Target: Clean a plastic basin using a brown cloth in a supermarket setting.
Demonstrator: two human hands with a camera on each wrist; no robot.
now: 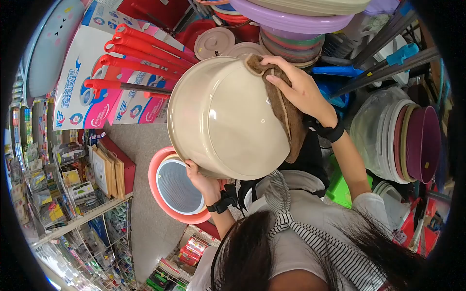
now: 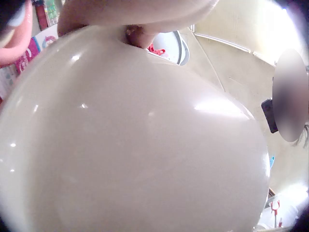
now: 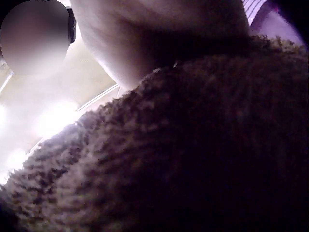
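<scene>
A glossy beige basin (image 1: 233, 121) is held up on its side, its outer base facing the head camera; its wall (image 2: 145, 135) fills most of the left wrist view. My left hand (image 1: 203, 183) grips its lower edge, fingers partly hidden by the basin. A brown cloth (image 1: 286, 114) drapes over the basin's right side. My right hand (image 1: 303, 92) holds this cloth against the upper right edge, thumb and fingers curled on it. In the right wrist view the fuzzy cloth (image 3: 145, 154) covers most of the picture, below part of the right hand (image 3: 169, 38).
Below the beige basin, a pink basin (image 1: 158, 196) with a pale blue basket (image 1: 179, 186) stands on the floor (image 1: 145, 242). Red-handled mops (image 1: 145, 56) lean at the upper left. Shelves of small goods (image 1: 73, 184) line the left; stacked tubs (image 1: 424, 145) stand at the right.
</scene>
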